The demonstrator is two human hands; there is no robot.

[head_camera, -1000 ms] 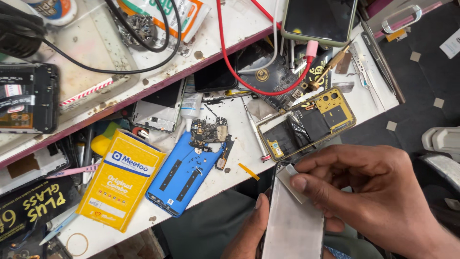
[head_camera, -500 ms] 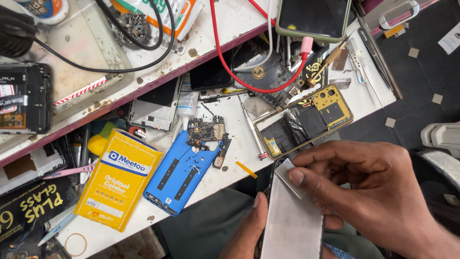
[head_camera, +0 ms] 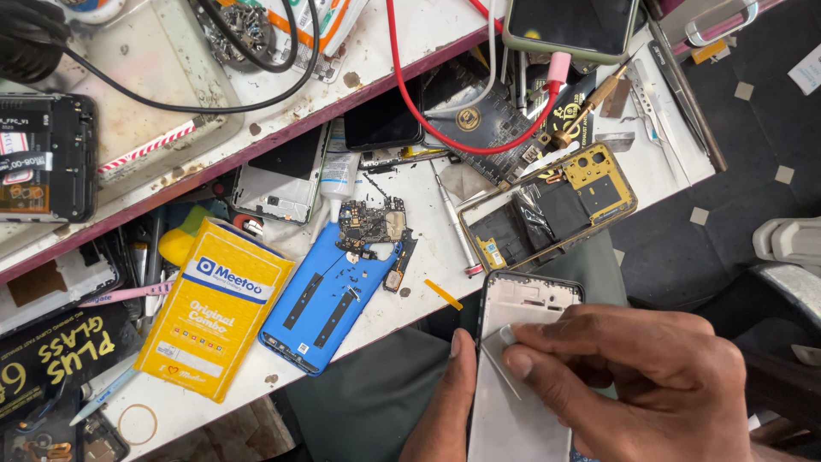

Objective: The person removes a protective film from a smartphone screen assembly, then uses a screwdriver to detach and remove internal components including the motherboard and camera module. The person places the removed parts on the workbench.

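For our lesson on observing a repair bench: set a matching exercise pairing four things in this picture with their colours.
Things:
1. back cover
2. box
3. cable
4. panel held in the hands

Colours:
A. red
B. grey-white
C. blue
D. yellow

Pairs: 1-C, 2-D, 3-A, 4-B

Phone panel's [head_camera: 522,385] lower end cut off
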